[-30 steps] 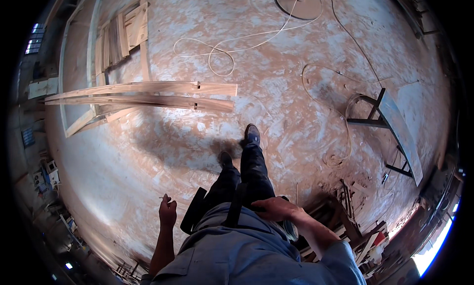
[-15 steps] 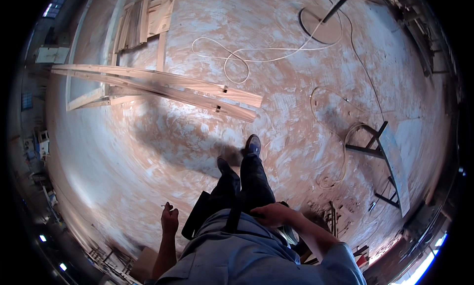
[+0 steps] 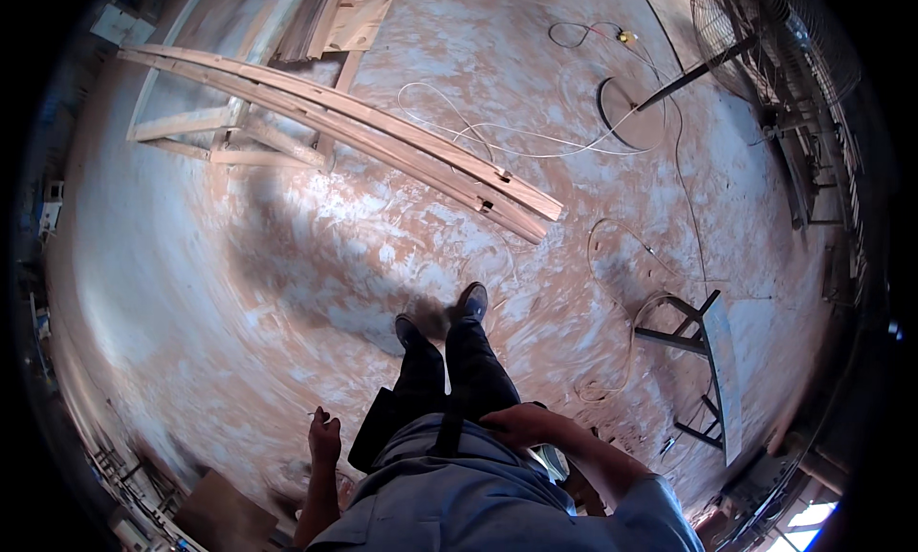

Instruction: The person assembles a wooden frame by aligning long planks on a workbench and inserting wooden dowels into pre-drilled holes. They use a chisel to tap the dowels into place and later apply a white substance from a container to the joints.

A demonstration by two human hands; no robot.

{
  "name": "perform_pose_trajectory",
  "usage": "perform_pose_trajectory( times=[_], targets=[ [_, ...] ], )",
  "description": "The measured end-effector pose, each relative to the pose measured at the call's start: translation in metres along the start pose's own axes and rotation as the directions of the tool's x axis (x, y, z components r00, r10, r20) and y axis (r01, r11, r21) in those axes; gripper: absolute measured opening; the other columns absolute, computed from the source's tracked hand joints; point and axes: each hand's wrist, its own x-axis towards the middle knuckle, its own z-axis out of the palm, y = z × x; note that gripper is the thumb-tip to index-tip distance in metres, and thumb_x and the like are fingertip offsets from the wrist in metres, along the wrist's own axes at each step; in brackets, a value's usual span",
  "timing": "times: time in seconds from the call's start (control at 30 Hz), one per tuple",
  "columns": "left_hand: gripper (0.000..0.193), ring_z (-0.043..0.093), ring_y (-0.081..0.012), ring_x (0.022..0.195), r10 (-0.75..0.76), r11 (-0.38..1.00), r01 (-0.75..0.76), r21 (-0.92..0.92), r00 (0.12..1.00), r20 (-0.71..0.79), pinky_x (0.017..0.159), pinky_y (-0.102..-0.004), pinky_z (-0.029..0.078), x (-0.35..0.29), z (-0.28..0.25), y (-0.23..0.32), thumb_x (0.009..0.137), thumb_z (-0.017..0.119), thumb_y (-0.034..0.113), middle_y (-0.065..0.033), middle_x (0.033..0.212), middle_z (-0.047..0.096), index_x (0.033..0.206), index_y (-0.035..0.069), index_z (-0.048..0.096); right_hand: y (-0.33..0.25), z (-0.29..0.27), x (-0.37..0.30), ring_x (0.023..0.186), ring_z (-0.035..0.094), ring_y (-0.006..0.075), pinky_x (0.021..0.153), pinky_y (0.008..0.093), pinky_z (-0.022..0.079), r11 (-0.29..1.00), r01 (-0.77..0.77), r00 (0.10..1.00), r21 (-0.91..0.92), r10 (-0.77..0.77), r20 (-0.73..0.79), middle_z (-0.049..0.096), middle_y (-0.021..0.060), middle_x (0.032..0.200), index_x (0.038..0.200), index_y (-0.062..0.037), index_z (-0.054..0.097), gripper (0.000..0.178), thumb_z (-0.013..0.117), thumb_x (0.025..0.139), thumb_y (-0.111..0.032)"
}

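The long timber beams lie far ahead, running left-far to right-near, well apart from both hands: the left hand loosely curled around something small, the right hand flat on the waist.

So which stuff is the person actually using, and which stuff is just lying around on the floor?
In hand:
- left hand: pinches a small thin thing, too small to tell what
- right hand: rests at the waist, holds nothing that shows

Just lying about:
- long planks across a wooden trestle
- white cable
- fan
- metal stand
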Motion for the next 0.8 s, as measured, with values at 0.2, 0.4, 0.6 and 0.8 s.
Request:
perform_pose_trajectory(
  times=[0.2,0.4,0.6,0.8],
  targets=[
    [0.061,0.056,-0.0361,0.115,-0.024,0.999,0.022,-0.032,0.999,-0.047,0.098,-0.0388,0.043,0.005,-0.013,-0.058,0.083,0.056,0.02,-0.0274,0.12,0.059,0.134,-0.01,0.042,-0.024,0.012,0.019,0.104,0.06,0.0391,0.088,0.0472,0.047,0.999,0.008,0.999,-0.051,-0.005,0.053,0.064,0.0211,0.11,0.129,-0.0134,0.054,0.045,0.05,0.091,-0.036],
    [0.06,0.056,-0.0346,0.115,-0.044,0.998,0.042,-0.037,0.997,-0.064,0.099,-0.0379,0.043,0.005,-0.029,-0.087,0.083,0.057,0.018,-0.0259,0.12,0.06,0.134,-0.01,0.042,-0.043,0.003,0.019,0.097,0.065,0.033,0.085,0.0404,0.05,0.996,-0.087,0.977,-0.018,0.082,-0.196,0.067,0.0167,0.104,0.129,-0.0107,0.053,0.045,0.055,0.09,-0.033],
    [0.06,0.057,-0.0344,0.114,-0.027,0.998,0.024,-0.061,0.999,-0.042,0.097,-0.0382,0.044,0.019,-0.035,-0.112,0.084,0.058,0.018,-0.0257,0.118,0.06,0.134,-0.01,0.041,-0.012,-0.019,0.025,0.096,0.066,0.0296,0.084,0.0362,0.051,0.967,-0.027,0.823,0.252,0.165,-0.544,0.068,0.0174,0.102,0.128,-0.0022,0.052,0.049,0.06,0.087,-0.028],
    [0.061,0.058,-0.0348,0.112,-0.023,0.998,0.018,-0.066,0.998,-0.067,0.096,-0.039,0.044,0.022,-0.043,-0.107,0.084,0.058,0.019,-0.0257,0.118,0.06,0.134,-0.011,0.041,0.005,-0.052,0.019,0.095,0.067,0.0288,0.083,0.0356,0.051,0.968,-0.04,0.629,0.248,0.217,-0.747,0.068,0.0182,0.1,0.125,0.0001,0.053,0.044,0.059,0.088,-0.023]
  ],
)
